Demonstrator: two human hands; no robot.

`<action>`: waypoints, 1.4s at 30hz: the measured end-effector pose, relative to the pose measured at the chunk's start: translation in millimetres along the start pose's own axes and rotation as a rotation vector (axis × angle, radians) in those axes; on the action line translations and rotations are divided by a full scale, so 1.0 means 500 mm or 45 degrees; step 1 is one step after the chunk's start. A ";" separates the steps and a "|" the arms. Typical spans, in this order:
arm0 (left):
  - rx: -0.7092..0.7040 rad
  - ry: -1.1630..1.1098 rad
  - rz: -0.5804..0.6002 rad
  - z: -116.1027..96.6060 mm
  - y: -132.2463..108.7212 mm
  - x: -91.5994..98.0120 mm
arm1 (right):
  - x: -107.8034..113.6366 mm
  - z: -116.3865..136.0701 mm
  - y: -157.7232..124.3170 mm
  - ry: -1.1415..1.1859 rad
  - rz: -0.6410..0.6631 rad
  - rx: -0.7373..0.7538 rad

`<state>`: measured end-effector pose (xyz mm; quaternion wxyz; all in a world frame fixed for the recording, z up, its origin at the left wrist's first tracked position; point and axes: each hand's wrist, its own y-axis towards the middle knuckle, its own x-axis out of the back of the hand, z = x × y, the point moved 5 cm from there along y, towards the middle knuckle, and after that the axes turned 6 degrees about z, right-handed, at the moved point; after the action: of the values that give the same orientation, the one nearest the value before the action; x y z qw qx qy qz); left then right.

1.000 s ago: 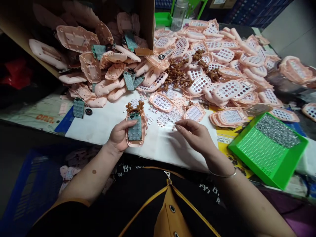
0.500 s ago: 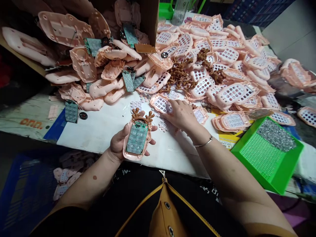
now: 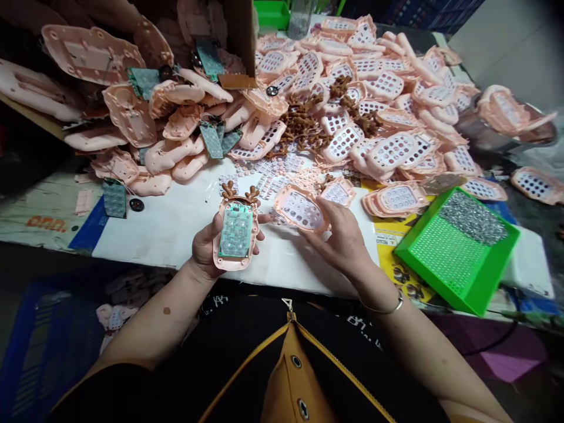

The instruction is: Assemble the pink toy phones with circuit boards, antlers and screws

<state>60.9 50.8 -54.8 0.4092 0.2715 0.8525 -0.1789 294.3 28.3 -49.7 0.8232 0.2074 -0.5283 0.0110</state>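
My left hand (image 3: 207, 247) holds a pink plastic toy phone casing (image 3: 232, 249) upright in its palm. The casing has brown reindeer antlers (image 3: 240, 192) on top and a green circuit board with a clear keypad sheet (image 3: 235, 230) lying in it. My right hand (image 3: 341, 238) grips the edge of a pink perforated keypad cover (image 3: 302, 208), holding it tilted, a little to the right of the casing. The left fingertips nearly reach this cover.
Heaps of pink casing halves (image 3: 127, 111) and perforated covers (image 3: 388, 100) with loose brown antlers (image 3: 304, 126) cover the white work surface (image 3: 163, 235). A green tray of small metal parts (image 3: 458, 247) sits at the right. A blue crate (image 3: 53, 346) stands below the left edge.
My right hand has lifted the pink perforated cover from the pile and brought it toward the casing. The casing in my left hand has stayed in my palm, and the view has shifted slightly.
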 end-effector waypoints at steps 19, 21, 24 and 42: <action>0.110 0.188 0.023 0.056 0.025 -0.099 | 0.143 -0.217 -0.051 -0.730 0.262 -0.640; 0.137 0.187 0.003 0.068 0.032 -0.106 | 0.140 -0.217 -0.047 -0.745 0.301 -0.616; 0.161 0.194 -0.036 0.074 0.035 -0.105 | 0.139 -0.212 -0.040 -0.728 0.333 -0.577; 0.248 0.117 0.005 0.110 0.046 -0.101 | 0.144 -0.215 -0.035 -0.543 0.280 -0.544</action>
<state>134.0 24.0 -49.7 0.3418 0.3196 0.8483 -0.2477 423.4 35.9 -30.6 0.7128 -0.0309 -0.6985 -0.0550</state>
